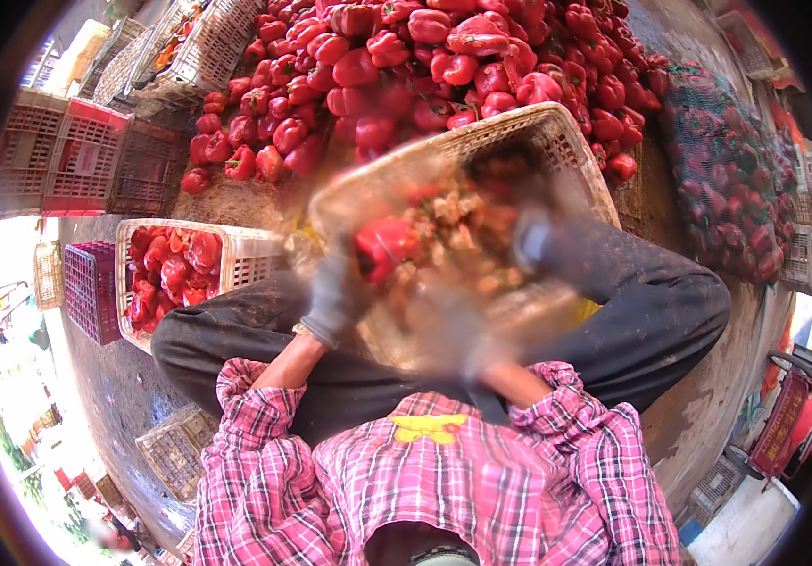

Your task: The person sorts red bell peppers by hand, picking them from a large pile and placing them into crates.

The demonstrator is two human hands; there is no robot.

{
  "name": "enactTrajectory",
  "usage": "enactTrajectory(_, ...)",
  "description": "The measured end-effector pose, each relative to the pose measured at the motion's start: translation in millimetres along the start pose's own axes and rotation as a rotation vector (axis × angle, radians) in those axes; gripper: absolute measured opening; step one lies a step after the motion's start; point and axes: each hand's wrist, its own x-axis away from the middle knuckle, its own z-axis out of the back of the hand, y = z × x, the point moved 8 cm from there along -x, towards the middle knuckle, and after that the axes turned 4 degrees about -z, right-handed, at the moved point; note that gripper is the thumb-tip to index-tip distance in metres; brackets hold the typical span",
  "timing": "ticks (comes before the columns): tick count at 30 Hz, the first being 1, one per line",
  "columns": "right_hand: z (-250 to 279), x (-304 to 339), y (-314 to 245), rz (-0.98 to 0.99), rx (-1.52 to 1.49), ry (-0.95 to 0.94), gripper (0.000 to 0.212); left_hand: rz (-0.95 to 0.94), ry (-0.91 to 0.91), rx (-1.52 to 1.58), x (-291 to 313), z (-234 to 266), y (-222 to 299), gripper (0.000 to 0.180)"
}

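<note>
Between my bent legs sits a tan plastic crate (571, 141) with slatted walls, its middle blurred. Inside lie pale orange-brown clumps (453, 222) that look like pepper cores. My left hand (331, 302), in a grey glove, is at the crate's left side, close to a red bell pepper (385, 243); its fingers are smeared, so I cannot tell whether it grips the pepper. My right hand (448, 330), also gloved in grey, is over the crate's near part. Motion blur hides its fingers and anything in them.
A large heap of red bell peppers (354, 68) lies beyond the crate. To the left, a white crate (246, 247) holds red peppers, beside a purple crate (92, 292). Stacked crates (81, 156) stand farther left. A green mesh sack of peppers (731, 179) is at the right.
</note>
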Motion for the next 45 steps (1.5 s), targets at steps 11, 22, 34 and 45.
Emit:
enactTrajectory(11,-1,-31,-7,-0.036,0.231,0.019,0.039,-0.164,0.027,-0.316,19,-9,56,0.088)
enactTrajectory(22,-18,-50,55,0.089,0.856,-0.257,0.019,-0.155,0.055,0.029,-4,7,70,0.081)
enactTrajectory(34,45,-34,-27,0.059,-0.269,0.183,0.031,0.073,0.135,0.408,2,-6,35,0.038)
enactTrajectory(45,-20,-57,35,-0.032,-0.279,-0.209,0.062,-0.220,-0.113,-0.149,0,-33,2,0.039)
